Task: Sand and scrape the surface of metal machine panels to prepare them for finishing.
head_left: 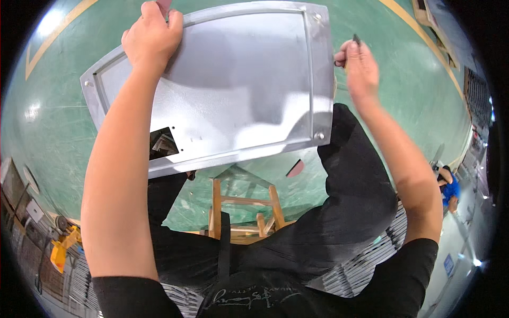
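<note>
A grey metal panel (233, 69) with a raised rim, round studs at its corners and a square cutout (163, 143) lies across my knees, slightly tilted. My left hand (152, 40) is closed at its far left edge. A reddish, thin piece (164, 5) like sandpaper sticks out of the fingers there, cut off by the top of the picture. Just off the panel's right edge, my right hand (361, 69) is closed in a pinch. A small dark piece (356, 38) pokes out of its fingertips; its kind is unclear.
A half-round pinkish disc with a dark edge (296, 168) lies on the green floor (58, 100). Between my legs stands a wooden frame (246, 201). Yellow equipment (62, 252) is at the left, a person in blue (450, 185) at the far right.
</note>
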Tool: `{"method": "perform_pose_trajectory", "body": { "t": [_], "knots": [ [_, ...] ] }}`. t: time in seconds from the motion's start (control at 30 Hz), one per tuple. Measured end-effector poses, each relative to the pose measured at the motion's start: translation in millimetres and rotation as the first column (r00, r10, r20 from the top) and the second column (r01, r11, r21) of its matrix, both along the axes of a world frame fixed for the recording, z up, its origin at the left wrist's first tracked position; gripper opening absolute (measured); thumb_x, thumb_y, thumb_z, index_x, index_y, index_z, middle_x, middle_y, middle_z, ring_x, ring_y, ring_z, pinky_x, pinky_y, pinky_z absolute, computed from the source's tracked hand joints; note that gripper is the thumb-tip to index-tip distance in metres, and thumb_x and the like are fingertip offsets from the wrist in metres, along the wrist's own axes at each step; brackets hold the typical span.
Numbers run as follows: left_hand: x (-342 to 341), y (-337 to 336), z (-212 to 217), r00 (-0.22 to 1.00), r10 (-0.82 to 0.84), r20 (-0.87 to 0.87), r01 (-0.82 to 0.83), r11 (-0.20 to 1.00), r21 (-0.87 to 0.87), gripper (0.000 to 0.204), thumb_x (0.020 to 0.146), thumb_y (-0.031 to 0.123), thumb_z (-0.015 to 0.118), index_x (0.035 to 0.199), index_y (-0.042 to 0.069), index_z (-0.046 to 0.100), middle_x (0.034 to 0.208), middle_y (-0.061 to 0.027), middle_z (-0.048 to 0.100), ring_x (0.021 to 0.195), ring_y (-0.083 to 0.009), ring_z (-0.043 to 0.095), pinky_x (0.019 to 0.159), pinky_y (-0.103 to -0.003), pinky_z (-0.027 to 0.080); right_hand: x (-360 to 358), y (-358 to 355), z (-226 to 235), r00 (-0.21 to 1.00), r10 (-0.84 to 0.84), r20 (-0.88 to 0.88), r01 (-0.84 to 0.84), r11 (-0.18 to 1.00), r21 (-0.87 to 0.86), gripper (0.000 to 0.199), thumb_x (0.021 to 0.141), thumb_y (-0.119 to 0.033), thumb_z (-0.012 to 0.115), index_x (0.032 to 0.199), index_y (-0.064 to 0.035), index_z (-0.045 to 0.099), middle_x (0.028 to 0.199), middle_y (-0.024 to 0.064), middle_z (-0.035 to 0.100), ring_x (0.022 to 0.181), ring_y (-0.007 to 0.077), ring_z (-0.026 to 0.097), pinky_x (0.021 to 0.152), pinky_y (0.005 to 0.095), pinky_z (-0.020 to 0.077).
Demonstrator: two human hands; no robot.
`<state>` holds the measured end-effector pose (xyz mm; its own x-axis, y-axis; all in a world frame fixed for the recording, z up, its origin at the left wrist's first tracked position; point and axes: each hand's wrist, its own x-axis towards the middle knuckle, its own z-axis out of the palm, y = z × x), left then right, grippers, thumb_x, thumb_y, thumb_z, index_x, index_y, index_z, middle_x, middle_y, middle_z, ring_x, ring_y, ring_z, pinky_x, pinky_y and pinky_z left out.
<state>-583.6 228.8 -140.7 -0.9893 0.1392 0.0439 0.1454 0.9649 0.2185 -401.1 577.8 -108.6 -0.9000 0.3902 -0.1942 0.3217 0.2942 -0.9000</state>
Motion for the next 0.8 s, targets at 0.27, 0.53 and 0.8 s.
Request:
{"method": "perform_pose_trajectory", "body": {
  "t": [0.27,0.53,0.8],
  "knots": [
    [3.8,-4.7,-2.7,1.000,-0.012,-0.002,0.012,1.000,-0.007,0.032,0.091,0.037,0.048,0.098,0.007,0.057,0.086,-0.0159,0.072,0.085,-0.0394,0.067,0.082,-0.049,0.046,-157.0,-51.1,88.8,0.563,0.528,0.636,-0.799,0.149,0.583,0.024,0.100,-0.028,0.056,0.110,-0.0057,0.057,0.085,0.0121,0.062,0.082,0.0270,0.059,0.074,0.0392,0.0466],
    [5.4,3.7,-5.1,0.984,-0.052,-0.170,0.070,0.992,0.101,0.021,0.085,0.023,0.055,0.089,0.003,0.054,0.074,-0.0237,0.063,0.074,-0.0462,0.062,0.071,-0.056,0.045,-193.7,-33.5,81.7,0.104,0.878,0.467,-0.764,-0.230,0.603,0.014,0.090,-0.023,0.058,0.088,-0.0125,0.067,0.086,0.0106,0.072,0.086,0.0323,0.068,0.083,0.0436,0.0497],
    [6.3,3.9,-5.0,0.991,-0.061,-0.118,0.072,0.993,0.094,0.020,0.085,0.023,0.055,0.088,0.003,0.054,0.074,-0.0236,0.063,0.075,-0.0455,0.062,0.072,-0.056,0.045,-178.1,-27.6,74.7,0.139,0.763,0.631,-0.534,-0.479,0.697,0.005,0.080,-0.014,0.065,0.081,-0.0179,0.066,0.071,0.0007,0.063,0.077,0.0223,0.063,0.084,0.0380,0.0457]
  ]
}}
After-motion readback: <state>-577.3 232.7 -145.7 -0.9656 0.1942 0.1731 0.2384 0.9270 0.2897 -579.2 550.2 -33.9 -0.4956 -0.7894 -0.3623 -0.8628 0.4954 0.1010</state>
